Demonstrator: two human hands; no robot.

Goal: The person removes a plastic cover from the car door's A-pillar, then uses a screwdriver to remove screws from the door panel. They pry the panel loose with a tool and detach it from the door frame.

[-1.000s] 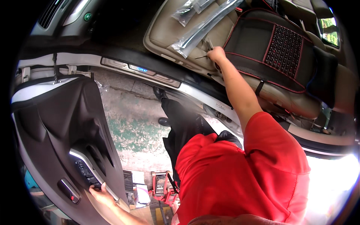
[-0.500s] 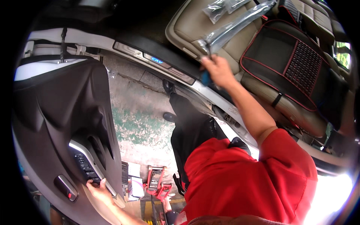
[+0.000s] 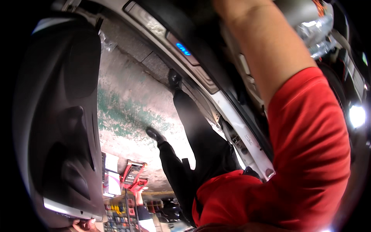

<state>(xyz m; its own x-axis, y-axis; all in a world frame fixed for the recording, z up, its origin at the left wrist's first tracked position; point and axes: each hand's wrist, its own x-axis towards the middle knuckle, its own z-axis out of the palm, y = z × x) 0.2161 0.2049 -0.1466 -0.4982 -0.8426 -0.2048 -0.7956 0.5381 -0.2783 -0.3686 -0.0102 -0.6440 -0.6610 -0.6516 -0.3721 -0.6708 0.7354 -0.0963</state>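
Red cloth is covering the person's right upper arm, and the bare right forearm (image 3: 270,50) is lying across the car's door sill (image 3: 226,104) toward the dark inside. The right hand (image 3: 229,7) is showing only its blurred lower part at the upper edge, so I cannot tell how its fingers are standing or whether they are holding anything. The left hand (image 3: 85,226) is sitting low at the dark door panel (image 3: 58,123), its fingers bending close together and touching the lower edge of the silver trim (image 3: 63,207). How firmly they are gripping, I cannot tell. This trim is lying near the lower left, on the open door.

Clear plastic packaging (image 3: 319,33) is lying inside the car, to the right of the forearm. Behind the legs, a red floor jack (image 3: 133,176) is standing on the floor.

In my judgement, the person is working at a reach into the car while steadying the door. Continuing it is calling for a steady left hand and a free path for the right arm.
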